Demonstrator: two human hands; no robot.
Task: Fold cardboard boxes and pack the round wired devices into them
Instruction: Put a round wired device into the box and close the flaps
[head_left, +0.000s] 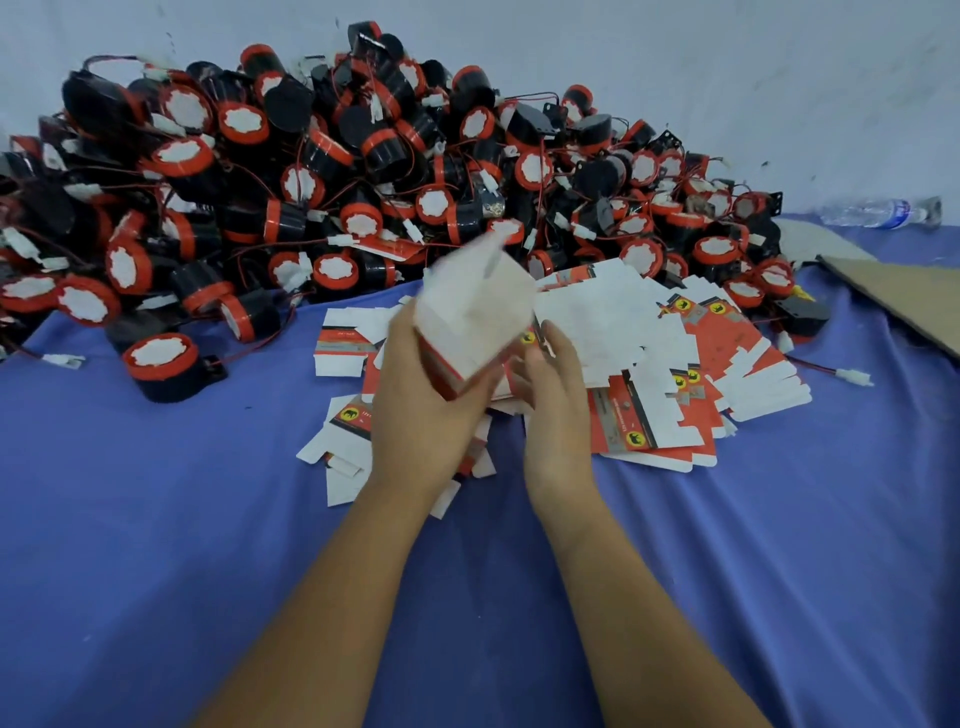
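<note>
Red-and-white printed cardboard box (475, 317), partly erected and motion-blurred, sits gripped from below in the left hand (426, 410), fingers curled round its base. Right hand (553, 400) lies just beside it, fingers relaxed and straight, over flat die-cut red-and-white carton blanks (670, 364) scattered on creased blue cloth (156, 519). Beyond, black cylindrical devices with red rims, white faces and thin red wires (311, 171) form a large heap. A clear plastic bottle (883, 212) lies far right.
</note>
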